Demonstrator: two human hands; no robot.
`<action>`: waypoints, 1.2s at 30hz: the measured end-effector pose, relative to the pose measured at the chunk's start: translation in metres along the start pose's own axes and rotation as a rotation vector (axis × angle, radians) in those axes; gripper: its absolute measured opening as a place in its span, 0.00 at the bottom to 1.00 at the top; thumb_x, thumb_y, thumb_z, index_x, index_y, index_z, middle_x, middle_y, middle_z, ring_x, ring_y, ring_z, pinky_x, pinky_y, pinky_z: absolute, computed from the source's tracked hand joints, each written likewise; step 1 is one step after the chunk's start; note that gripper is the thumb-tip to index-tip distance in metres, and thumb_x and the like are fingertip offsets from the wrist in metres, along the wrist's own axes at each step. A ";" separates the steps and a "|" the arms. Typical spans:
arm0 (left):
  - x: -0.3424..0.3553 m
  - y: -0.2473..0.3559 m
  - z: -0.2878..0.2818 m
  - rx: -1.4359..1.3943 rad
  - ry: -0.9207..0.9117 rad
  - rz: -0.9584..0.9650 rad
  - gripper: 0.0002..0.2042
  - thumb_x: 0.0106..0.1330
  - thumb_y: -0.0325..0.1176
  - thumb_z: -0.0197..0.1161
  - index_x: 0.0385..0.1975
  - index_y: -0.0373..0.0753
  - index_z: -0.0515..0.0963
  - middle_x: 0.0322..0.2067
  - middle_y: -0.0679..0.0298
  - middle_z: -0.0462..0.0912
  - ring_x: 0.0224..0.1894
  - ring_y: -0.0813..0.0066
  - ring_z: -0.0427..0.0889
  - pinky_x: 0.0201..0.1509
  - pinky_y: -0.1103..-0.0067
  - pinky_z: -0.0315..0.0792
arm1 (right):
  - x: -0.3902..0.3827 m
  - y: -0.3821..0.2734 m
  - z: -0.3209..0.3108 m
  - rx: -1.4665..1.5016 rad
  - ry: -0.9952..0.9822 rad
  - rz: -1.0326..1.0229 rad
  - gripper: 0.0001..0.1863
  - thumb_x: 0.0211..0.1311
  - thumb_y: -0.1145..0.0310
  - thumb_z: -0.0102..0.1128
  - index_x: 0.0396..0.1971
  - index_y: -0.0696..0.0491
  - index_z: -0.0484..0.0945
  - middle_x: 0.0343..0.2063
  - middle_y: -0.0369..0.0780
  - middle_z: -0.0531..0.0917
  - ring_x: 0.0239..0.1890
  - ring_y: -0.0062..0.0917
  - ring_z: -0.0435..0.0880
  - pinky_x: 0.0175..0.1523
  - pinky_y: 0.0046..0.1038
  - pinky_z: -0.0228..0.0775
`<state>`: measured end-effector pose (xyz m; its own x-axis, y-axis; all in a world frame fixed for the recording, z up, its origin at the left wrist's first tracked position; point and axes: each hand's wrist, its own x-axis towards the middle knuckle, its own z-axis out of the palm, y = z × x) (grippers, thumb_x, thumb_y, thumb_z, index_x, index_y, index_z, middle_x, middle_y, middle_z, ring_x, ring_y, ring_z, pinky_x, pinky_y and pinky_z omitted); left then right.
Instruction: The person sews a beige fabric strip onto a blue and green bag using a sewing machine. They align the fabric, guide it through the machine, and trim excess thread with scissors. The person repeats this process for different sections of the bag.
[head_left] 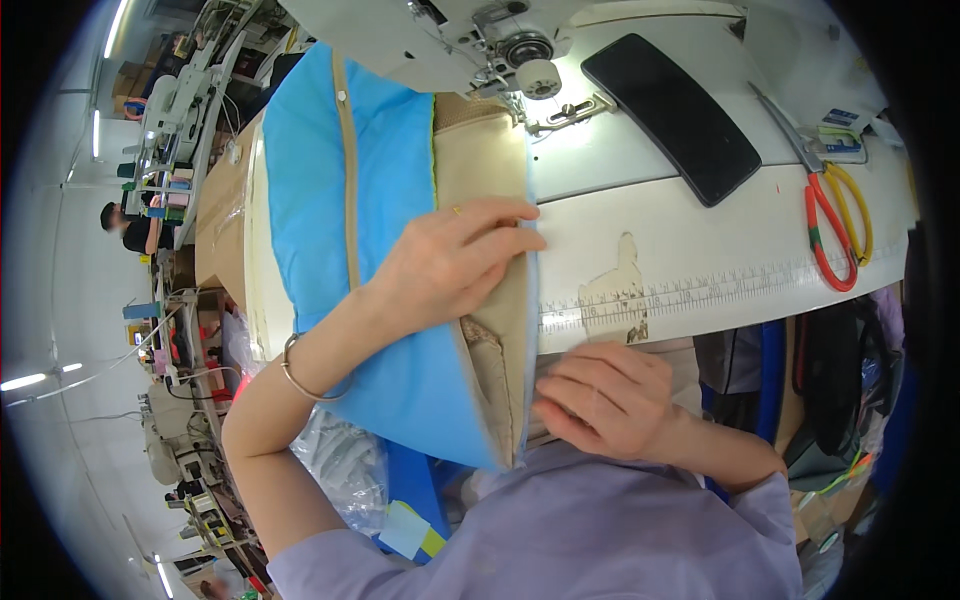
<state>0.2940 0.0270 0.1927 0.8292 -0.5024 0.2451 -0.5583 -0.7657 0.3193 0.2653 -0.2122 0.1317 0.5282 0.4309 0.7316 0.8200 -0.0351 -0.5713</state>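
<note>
Plainly, the blue and beige fabric piece (400, 200) lies lengthwise across the white sewing table (700, 250), its far end under the head of the sewing machine (480, 40) and its near end hanging off the table edge toward the person's lap. The left hand (455, 265) rests on it with fingers spread flat, pressing the beige edge down; the right hand (610, 400) is curled, pinching the lower edge just below the table. This looks like aligning the seam before stitching; the next move likely calls for keeping both edges even while feeding toward the needle. A black phone (670, 115) and red-and-yellow scissors (835, 215) lie well apart, to the right.
</note>
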 end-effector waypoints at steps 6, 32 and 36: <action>-0.002 0.004 -0.006 -0.032 0.024 -0.062 0.17 0.55 0.16 0.62 0.44 0.38 0.83 0.49 0.58 0.83 0.45 0.59 0.85 0.46 0.71 0.79 | 0.028 0.019 -0.008 -0.302 -0.177 -0.117 0.13 0.54 0.73 0.62 0.39 0.60 0.82 0.45 0.45 0.82 0.52 0.38 0.80 0.56 0.40 0.74; -0.007 -0.007 0.008 0.167 0.056 0.018 0.22 0.50 0.23 0.64 0.49 0.37 0.82 0.54 0.62 0.82 0.54 0.61 0.80 0.56 0.69 0.77 | 0.045 0.026 -0.017 -0.246 -0.539 -0.170 0.19 0.58 0.64 0.66 0.47 0.59 0.79 0.50 0.45 0.79 0.56 0.39 0.77 0.62 0.42 0.70; -0.007 -0.007 0.011 0.142 0.072 0.017 0.22 0.49 0.24 0.64 0.48 0.36 0.82 0.52 0.62 0.82 0.52 0.61 0.81 0.55 0.70 0.77 | 0.050 0.027 -0.017 -0.289 -0.591 -0.241 0.20 0.59 0.61 0.68 0.46 0.59 0.80 0.49 0.46 0.79 0.55 0.40 0.77 0.62 0.43 0.70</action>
<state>0.2927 0.0313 0.1784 0.8125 -0.4900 0.3156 -0.5589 -0.8087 0.1834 0.3181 -0.2071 0.1595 0.1830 0.8721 0.4539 0.9683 -0.0799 -0.2368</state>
